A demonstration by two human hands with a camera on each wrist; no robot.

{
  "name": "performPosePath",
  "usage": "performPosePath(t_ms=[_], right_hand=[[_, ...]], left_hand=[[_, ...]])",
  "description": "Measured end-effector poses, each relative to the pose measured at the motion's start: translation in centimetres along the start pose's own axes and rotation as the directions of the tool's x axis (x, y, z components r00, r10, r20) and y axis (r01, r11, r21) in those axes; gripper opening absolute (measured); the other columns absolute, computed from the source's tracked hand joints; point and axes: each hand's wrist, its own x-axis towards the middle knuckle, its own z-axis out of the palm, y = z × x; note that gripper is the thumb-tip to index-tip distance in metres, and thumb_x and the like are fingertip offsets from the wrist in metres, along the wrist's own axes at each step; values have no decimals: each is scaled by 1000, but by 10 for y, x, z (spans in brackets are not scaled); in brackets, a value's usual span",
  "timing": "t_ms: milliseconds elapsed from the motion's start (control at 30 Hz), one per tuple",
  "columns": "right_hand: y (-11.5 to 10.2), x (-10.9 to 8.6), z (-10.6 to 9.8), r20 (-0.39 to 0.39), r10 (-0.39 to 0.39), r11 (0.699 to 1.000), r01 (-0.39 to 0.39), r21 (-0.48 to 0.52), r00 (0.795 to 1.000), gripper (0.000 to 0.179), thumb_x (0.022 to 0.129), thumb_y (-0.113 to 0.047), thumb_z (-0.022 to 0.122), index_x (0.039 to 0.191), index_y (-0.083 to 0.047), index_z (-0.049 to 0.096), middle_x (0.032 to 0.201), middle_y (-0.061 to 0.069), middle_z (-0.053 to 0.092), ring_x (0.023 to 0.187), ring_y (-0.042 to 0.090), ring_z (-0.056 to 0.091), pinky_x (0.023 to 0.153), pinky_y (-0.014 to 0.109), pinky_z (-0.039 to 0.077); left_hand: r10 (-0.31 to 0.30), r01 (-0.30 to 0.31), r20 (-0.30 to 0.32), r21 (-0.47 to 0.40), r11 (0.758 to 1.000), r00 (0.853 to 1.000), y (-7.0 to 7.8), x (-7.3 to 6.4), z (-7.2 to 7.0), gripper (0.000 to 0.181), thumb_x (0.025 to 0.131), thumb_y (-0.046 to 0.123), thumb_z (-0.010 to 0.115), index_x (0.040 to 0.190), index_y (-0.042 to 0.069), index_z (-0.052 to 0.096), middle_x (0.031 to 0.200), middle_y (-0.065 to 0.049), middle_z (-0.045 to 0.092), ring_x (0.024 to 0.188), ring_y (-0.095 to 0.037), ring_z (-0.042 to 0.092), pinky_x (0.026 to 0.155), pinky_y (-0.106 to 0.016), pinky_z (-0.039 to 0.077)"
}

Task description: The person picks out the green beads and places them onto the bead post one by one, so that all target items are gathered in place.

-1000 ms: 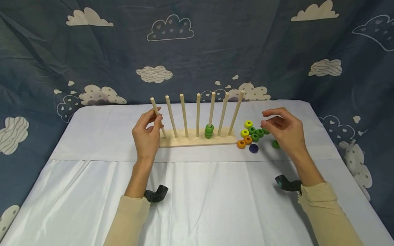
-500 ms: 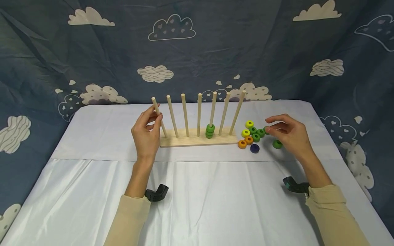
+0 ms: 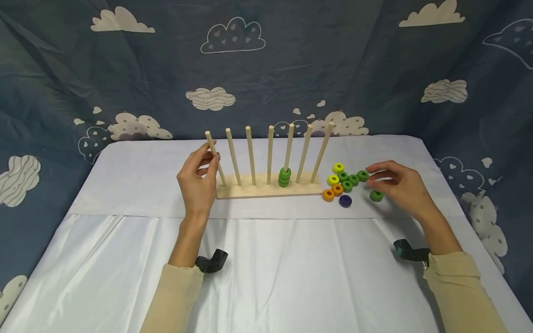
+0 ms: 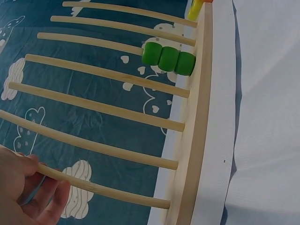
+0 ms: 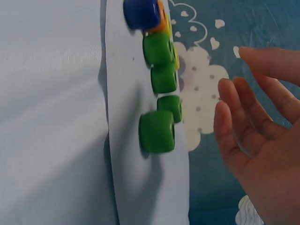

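A wooden peg rack (image 3: 266,190) with a row of upright pegs stands on the white cloth. My left hand (image 3: 197,178) pinches its leftmost peg (image 4: 103,190) between thumb and fingers. Three green beads (image 3: 284,177) are stacked on one peg right of the middle. My right hand (image 3: 399,185) is over the right side of the table, thumb and fingers apart with nothing between them. Its fingertips overlap the area beside a green bead (image 3: 362,175). Nearest below it lies another green bead (image 3: 376,196), seen larger in the right wrist view.
Several loose beads lie right of the rack: yellow beads (image 3: 333,180), orange beads (image 3: 328,195), more green beads (image 3: 347,186) and a dark blue bead (image 3: 345,200). A dark cloth with cloud prints (image 3: 266,69) hangs behind the table. Black wrist cameras (image 3: 212,261) sit on both wrists.
My right hand has moved right and slightly toward me, away from the loose beads, uncovering a green one. My left hand keeps its pinch on the leftmost peg.
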Motion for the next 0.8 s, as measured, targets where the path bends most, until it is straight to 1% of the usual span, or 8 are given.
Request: performPosePath(t_ms=[200,333,367,433,500,567,633,800], right_hand=[[10,-1,-4,65,44,999,-42,-30,997,43,96,-17,76,136,-10,63,134,14,66,103,-3,60,82,-3,46],[16,0,-2,133,66,997,-60,-51,989,49,94,-18,78,139,-8,61,137,17,65,114,16,63,82,-2,47],[17,1,-2,151,73,996,-66,-56,986,51,94,-19,79,139,-8,61,138,17,64,117,21,62,86,3,51],[19,2,-2,190,83,996,-74,-58,978,54,93,-18,80,141,-7,59,141,18,62,126,31,59,102,19,57],[21,3,-2,222,94,995,-83,-57,971,56,92,-17,80,143,-6,57,145,20,59,133,35,55,115,40,53],[23,3,-3,250,104,994,-93,-57,963,59,91,-15,80,144,-5,55,148,21,56,137,39,52,119,61,44],[26,3,-4,267,105,994,-93,-58,958,60,90,-12,80,144,-4,55,149,23,54,139,41,50,120,65,41],[33,3,-6,312,115,992,-93,-84,943,62,89,-9,79,146,-5,54,152,24,52,143,45,46,119,66,40]], left_hand=[[3,-4,-2,-18,1000,1000,-1,1,2,32,96,1,73,128,6,74,105,-20,74,93,-26,74,71,-8,59],[5,-5,-2,-16,1000,1000,-2,0,1,32,96,1,72,128,4,74,105,-20,74,94,-27,74,72,-7,58],[6,-6,-2,-15,1000,1000,-2,0,1,32,96,1,72,128,3,73,105,-20,74,94,-28,74,72,-7,58],[7,-7,-1,-13,1000,1000,-2,0,1,32,96,1,72,128,3,73,105,-20,74,94,-28,74,72,-6,58],[7,-7,-1,-12,1000,1000,-2,0,0,32,96,0,72,128,3,73,105,-20,74,94,-28,74,72,-6,58],[5,-5,1,-13,1000,1000,-1,0,0,33,95,0,73,128,3,73,104,-20,74,94,-28,74,72,-6,58],[2,-2,3,-13,1000,1000,-2,0,0,33,95,0,73,128,4,73,104,-20,74,95,-28,74,72,-7,58],[3,-3,8,-8,1000,1000,-2,-1,1,33,96,2,73,129,5,73,105,-21,73,95,-30,74,73,-8,59]])
